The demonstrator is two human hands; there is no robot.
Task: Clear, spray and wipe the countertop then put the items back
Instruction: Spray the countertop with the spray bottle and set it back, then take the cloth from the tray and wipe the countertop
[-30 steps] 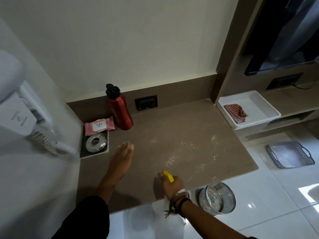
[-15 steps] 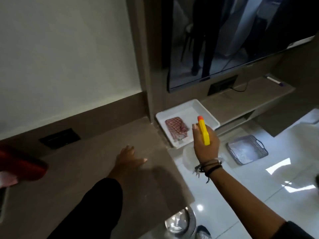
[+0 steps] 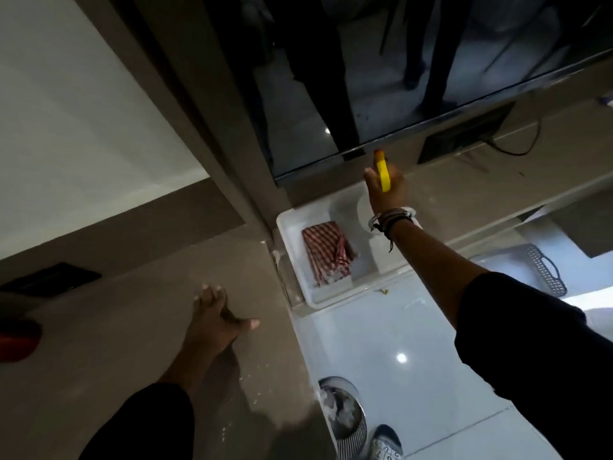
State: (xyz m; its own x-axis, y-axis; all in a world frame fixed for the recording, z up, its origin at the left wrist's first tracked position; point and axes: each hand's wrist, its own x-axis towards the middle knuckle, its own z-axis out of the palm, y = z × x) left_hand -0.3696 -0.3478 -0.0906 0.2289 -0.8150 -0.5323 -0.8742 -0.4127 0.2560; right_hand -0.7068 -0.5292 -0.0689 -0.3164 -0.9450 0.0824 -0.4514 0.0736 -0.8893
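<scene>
My right hand [image 3: 386,190] is stretched out over the white tray [image 3: 292,234], closed around the spray bottle [image 3: 383,171] with its yellow trigger and orange tip; the translucent body hangs below my wrist. A red checked cloth [image 3: 326,254] lies in the tray's left half. My left hand [image 3: 214,322] rests flat on the brown countertop [image 3: 132,327], fingers spread, holding nothing. White droplets speckle the countertop near its right edge. The red bottle [image 3: 16,340] shows only as a blur at the left edge.
A dark TV screen [image 3: 398,78] hangs above the low shelf [image 3: 497,180] behind the tray. A wall socket [image 3: 49,282] sits at the counter's back. On the white floor are a metal mesh bin [image 3: 345,416], a sandal [image 3: 386,443] and a dark-rimmed basket tray [image 3: 544,273].
My view swung right. My right hand carried the spray bottle from the counter's front edge out over the white tray. My left hand stayed flat on the countertop.
</scene>
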